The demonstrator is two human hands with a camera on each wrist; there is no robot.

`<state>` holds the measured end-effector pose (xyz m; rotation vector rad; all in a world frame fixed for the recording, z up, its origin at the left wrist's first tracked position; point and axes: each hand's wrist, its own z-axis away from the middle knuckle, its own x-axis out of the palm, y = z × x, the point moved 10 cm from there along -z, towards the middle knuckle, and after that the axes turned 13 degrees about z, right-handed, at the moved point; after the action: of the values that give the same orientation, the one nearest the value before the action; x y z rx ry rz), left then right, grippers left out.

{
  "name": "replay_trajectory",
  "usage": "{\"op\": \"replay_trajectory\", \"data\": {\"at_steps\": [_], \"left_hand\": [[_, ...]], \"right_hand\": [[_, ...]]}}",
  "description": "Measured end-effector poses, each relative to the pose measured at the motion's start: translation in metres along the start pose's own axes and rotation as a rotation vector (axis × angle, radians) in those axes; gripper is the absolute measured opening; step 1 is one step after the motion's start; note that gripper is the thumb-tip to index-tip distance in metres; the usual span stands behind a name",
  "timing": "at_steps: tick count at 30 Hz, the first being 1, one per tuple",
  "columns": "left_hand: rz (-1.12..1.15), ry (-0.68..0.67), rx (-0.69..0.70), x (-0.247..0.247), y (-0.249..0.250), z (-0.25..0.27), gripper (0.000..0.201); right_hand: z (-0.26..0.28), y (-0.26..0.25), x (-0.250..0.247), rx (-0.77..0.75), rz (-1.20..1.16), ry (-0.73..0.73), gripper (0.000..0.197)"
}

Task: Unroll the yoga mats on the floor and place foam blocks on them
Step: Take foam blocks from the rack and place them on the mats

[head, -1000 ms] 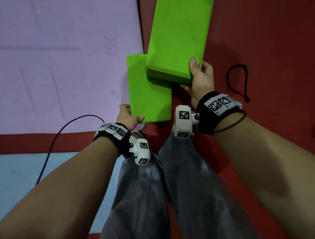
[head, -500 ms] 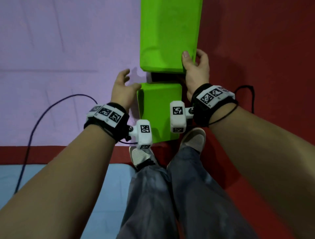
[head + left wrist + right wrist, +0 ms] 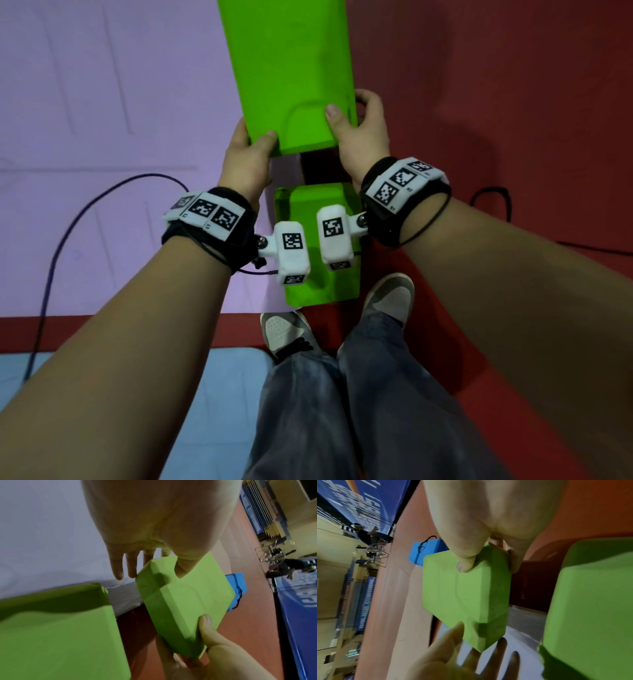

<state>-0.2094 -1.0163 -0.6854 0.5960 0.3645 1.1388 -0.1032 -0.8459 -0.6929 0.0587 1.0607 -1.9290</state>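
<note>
A green foam block (image 3: 291,68) (image 3: 185,601) (image 3: 465,595) is held off the floor over the right edge of the unrolled purple mat (image 3: 102,137). My left hand (image 3: 255,144) (image 3: 150,569) pinches its near left corner, thumb on top and fingers below. At the near right corner my right hand (image 3: 359,126) (image 3: 489,561) grips it, thumb on top with fingers round the side. A second green block (image 3: 322,291) (image 3: 60,628) (image 3: 590,601) lies below my wrists, partly on the mat's right edge.
A light blue mat (image 3: 102,411) lies at the bottom left. A dark cable (image 3: 58,246) crosses the purple mat. A black cord loop (image 3: 493,202) lies on the red floor to the right. A blue object with a black strap (image 3: 238,585) lies farther off. My shoes (image 3: 284,329) stand behind the lower block.
My left hand let go of the lower block, opened, then took hold of the upper block's near left corner. The upper block now sits squarely between both hands.
</note>
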Motion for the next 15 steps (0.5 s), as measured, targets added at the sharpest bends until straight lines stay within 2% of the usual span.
{"op": "replay_trajectory", "data": {"at_steps": [2,4,9,12,15], "left_hand": [[-0.057,0.018,0.003,0.001,-0.003,-0.004,0.081],[-0.124,0.011,0.016,0.003,-0.004,-0.006,0.094],[-0.295,-0.111,0.023,0.034,-0.016,-0.009,0.070],[-0.331,-0.080,0.009,0.043,-0.022,-0.010,0.078],[-0.352,-0.072,-0.022,0.049,-0.033,-0.012,0.089]], "right_hand": [[-0.008,0.019,0.000,0.070,0.053,0.003,0.050],[-0.015,0.035,-0.003,0.142,0.106,-0.015,0.051],[-0.021,0.067,-0.038,0.213,0.218,-0.039,0.049],[-0.018,0.102,-0.089,0.270,0.313,0.045,0.046],[-0.007,0.151,-0.145,0.402,0.440,0.157,0.043]]}}
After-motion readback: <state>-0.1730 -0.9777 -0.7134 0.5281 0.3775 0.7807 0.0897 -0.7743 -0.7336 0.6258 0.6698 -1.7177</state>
